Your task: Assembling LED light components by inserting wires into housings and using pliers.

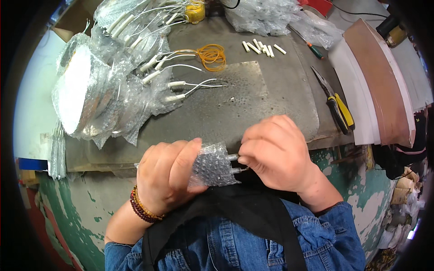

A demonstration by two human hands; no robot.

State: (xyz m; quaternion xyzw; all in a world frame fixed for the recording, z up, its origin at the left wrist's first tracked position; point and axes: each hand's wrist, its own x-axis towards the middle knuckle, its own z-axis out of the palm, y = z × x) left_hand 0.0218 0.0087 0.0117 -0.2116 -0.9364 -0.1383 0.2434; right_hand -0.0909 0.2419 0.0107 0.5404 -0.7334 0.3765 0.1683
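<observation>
My left hand [165, 171], with a beaded bracelet at its wrist, is closed round a bubble-wrapped piece [214, 167] just off the table's near edge. Two pale sleeved leads [233, 157] stick out of the wrap's right end. My right hand [275, 151] pinches the tip of the upper lead between thumb and fingers. The lower lead ends in a thin wire close below my right fingertips. What lies inside the wrap is hidden by the plastic and my left fingers.
Bubble-wrapped pieces with white wires [108, 86] are piled at the left. Further back lie orange rubber bands [211, 56] and several short white tubes [260, 46]. Yellow-black pliers [337, 104], a screwdriver [312, 47] and a cardboard box [379, 81] are at the right.
</observation>
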